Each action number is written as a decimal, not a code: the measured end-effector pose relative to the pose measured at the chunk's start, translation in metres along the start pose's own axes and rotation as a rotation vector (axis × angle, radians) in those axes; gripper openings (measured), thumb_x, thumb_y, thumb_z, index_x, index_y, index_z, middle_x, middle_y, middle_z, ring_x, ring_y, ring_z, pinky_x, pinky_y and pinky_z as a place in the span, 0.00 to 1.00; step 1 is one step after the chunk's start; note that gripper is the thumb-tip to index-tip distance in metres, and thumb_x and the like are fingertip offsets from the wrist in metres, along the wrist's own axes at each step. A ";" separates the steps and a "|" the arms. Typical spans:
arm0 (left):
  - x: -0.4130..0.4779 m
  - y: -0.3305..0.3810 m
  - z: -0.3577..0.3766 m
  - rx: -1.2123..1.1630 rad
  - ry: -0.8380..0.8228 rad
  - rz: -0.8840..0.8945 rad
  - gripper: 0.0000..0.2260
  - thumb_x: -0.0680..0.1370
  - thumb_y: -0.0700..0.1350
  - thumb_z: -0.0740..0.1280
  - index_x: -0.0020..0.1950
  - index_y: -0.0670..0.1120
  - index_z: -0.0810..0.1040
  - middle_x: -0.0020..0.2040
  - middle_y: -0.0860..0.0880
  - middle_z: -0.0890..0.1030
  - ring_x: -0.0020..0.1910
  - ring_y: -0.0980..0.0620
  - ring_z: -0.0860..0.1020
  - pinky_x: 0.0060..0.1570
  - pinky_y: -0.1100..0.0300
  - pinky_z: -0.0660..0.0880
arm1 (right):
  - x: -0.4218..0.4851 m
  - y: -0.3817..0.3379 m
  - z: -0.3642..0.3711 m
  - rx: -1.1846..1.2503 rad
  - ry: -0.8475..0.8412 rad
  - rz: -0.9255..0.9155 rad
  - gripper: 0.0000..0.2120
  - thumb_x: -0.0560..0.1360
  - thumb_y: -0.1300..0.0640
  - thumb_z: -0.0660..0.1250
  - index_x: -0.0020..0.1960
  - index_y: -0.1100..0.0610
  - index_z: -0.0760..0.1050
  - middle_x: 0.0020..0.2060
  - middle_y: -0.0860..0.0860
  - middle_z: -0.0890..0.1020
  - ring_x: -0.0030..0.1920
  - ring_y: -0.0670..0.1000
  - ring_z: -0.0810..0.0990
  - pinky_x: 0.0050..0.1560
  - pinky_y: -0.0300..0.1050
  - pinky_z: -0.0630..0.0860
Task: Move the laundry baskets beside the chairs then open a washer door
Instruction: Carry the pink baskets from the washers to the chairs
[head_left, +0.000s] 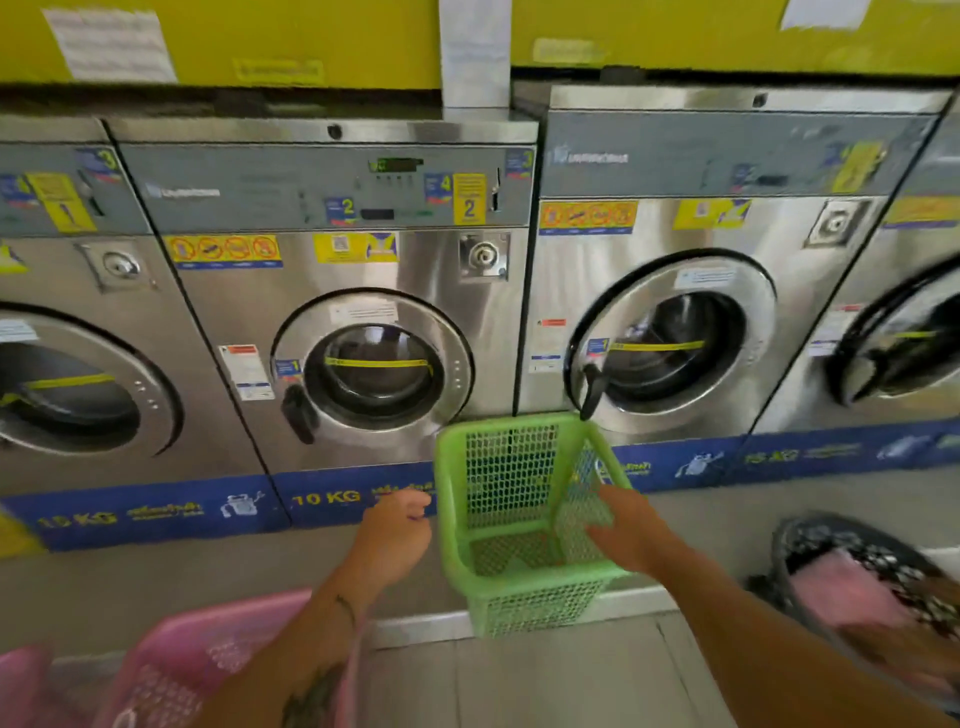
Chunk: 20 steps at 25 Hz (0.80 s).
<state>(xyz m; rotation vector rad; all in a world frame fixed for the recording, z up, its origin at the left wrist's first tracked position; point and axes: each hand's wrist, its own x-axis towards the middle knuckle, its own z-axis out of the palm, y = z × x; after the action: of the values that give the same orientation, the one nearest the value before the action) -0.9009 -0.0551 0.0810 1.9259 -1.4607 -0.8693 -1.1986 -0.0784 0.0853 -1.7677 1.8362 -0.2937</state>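
Note:
A green mesh laundry basket (519, 525) is tilted in front of two steel washers, empty as far as I can see. My right hand (631, 530) grips its right rim. Just left of the basket's left rim, my left hand (395, 535) is curled in a loose fist; whether it touches the rim is unclear. At the lower left is a pink basket (197, 660), partly behind my left forearm. A dark basket (831, 561) holding pink laundry stands at the lower right. The middle washer's door (374, 364) and the right washer's door (675, 343) are both closed.
A row of front-loading washers stands on a raised grey step (156, 577) with a blue band along its base. Black door handles (298, 413) stick out at the left of each door. Tiled floor (545, 680) lies between the baskets. No chairs are in view.

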 end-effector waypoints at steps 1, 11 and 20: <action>0.002 0.010 0.017 0.019 0.001 -0.002 0.12 0.71 0.39 0.66 0.47 0.55 0.83 0.40 0.60 0.79 0.43 0.58 0.76 0.39 0.71 0.68 | 0.005 0.016 -0.011 -0.008 -0.016 0.037 0.29 0.73 0.54 0.68 0.73 0.56 0.67 0.66 0.60 0.76 0.63 0.59 0.77 0.60 0.48 0.74; 0.120 0.017 0.108 0.212 -0.040 -0.104 0.28 0.71 0.49 0.67 0.71 0.48 0.71 0.70 0.45 0.72 0.68 0.45 0.71 0.68 0.50 0.68 | 0.123 0.096 -0.036 -0.083 -0.085 0.144 0.32 0.71 0.57 0.65 0.74 0.57 0.64 0.70 0.59 0.70 0.69 0.60 0.70 0.69 0.53 0.68; 0.222 -0.066 0.178 0.530 -0.102 -0.197 0.37 0.72 0.47 0.65 0.79 0.49 0.53 0.80 0.45 0.51 0.72 0.41 0.63 0.68 0.49 0.67 | 0.276 0.137 0.023 -0.185 -0.114 0.184 0.34 0.71 0.61 0.66 0.75 0.58 0.59 0.71 0.60 0.66 0.63 0.67 0.73 0.65 0.57 0.69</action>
<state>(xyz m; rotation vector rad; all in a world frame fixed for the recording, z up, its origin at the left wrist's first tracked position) -0.9560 -0.2634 -0.1159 2.4767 -1.7087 -0.7193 -1.2928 -0.3268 -0.0731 -1.6806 1.9788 0.0489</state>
